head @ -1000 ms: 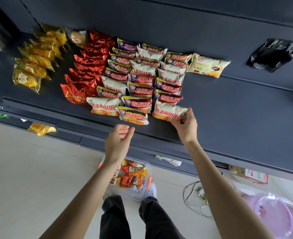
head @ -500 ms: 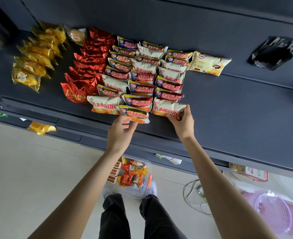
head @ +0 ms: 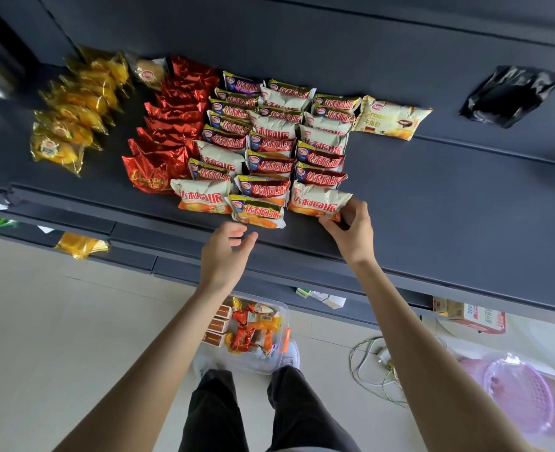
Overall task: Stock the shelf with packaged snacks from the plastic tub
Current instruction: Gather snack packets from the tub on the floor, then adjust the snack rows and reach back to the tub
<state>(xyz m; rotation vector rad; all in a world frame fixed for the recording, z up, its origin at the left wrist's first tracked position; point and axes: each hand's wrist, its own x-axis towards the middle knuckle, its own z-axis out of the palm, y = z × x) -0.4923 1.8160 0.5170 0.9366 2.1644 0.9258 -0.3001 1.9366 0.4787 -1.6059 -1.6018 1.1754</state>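
The right hand [head: 351, 231] holds the near right corner of a white snack packet [head: 316, 199], the nearest in the rightmost row on the dark shelf [head: 449, 197]. Its grip pinches the wrapper's edge. The left hand [head: 225, 252] hovers just near of the yellow-topped packet [head: 257, 211] in the middle row, its grip loosely curled and holding nothing. The plastic tub [head: 284, 316] sits on the floor below, with wrapped snacks [head: 251, 332] inside.
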